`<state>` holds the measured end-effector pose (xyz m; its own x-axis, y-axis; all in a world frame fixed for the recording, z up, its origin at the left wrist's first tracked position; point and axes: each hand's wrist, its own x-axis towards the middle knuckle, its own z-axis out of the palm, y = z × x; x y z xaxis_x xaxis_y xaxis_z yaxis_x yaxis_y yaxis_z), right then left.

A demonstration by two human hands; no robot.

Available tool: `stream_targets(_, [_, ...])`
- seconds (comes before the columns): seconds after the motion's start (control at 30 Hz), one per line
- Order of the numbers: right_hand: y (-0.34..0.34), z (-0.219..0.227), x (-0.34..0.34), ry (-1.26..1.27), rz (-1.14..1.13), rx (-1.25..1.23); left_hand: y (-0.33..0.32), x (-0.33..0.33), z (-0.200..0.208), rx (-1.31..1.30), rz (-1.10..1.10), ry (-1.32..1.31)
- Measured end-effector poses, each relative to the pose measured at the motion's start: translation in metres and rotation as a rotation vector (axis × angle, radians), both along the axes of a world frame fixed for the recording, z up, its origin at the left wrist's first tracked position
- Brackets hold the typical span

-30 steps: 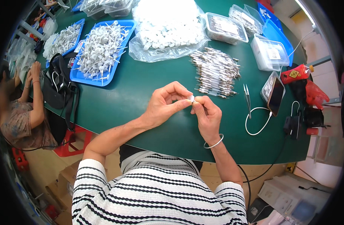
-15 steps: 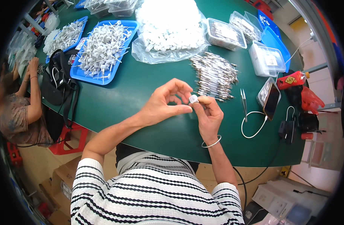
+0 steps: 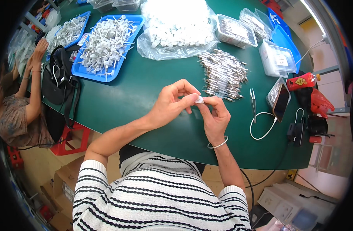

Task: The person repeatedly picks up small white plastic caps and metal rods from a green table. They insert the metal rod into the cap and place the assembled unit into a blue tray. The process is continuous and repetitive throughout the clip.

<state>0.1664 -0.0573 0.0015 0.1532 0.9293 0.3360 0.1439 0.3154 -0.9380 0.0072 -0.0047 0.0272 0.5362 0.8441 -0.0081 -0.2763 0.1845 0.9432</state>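
A small white plastic cap (image 3: 199, 99) sits between my two hands, above the near part of the green table. My right hand (image 3: 214, 114) pinches it between thumb and forefinger. From the other side, my left hand (image 3: 171, 103) closes its thumb and forefinger on the same cap, its other fingers curled. The fingertips hide part of the piece. Just beyond my hands lies a pile of thin metal-ended rods (image 3: 224, 75). Farther back, a clear plastic bag (image 3: 145, 45) is heaped with many similar white caps.
A blue tray (image 3: 81, 72) of white capped pins stands at left, beside a black bag (image 3: 55, 84). Tweezers (image 3: 253, 104), a cabled phone (image 3: 281, 107), clear boxes (image 3: 236, 31) and a red bottle (image 3: 301, 81) are at right. A co-worker's arms (image 3: 34, 73) reach onto the table at left.
My left thumb and forefinger have come in and closed on the white cap, which my right hand still holds. The co-worker's hands have moved farther along the table.
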Motion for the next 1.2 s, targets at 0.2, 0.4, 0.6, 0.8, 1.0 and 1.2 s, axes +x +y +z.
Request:
stream_targets(0.2, [0.001,-0.006,0.000,0.040,-0.014,-0.004,0.005,-0.005,0.003,0.039,0.044,0.050])
stream_targets(0.4, [0.002,-0.005,0.001,-0.021,-0.032,0.051,0.005,-0.011,0.006,0.063,-0.028,0.248])
stream_targets(0.6, [0.004,-0.007,0.001,-0.058,-0.045,0.089,0.008,-0.013,0.005,0.068,-0.018,0.280])
stream_targets(0.8, [0.004,-0.007,0.000,-0.080,-0.031,0.093,0.010,-0.014,0.005,0.138,0.011,0.314])
stream_targets(1.0, [0.004,-0.007,0.000,-0.072,-0.028,0.081,0.010,-0.013,0.008,0.148,0.022,0.343])
stream_targets(1.2, [0.002,-0.008,-0.001,-0.030,-0.007,0.034,0.011,-0.016,0.006,0.145,0.000,0.321])
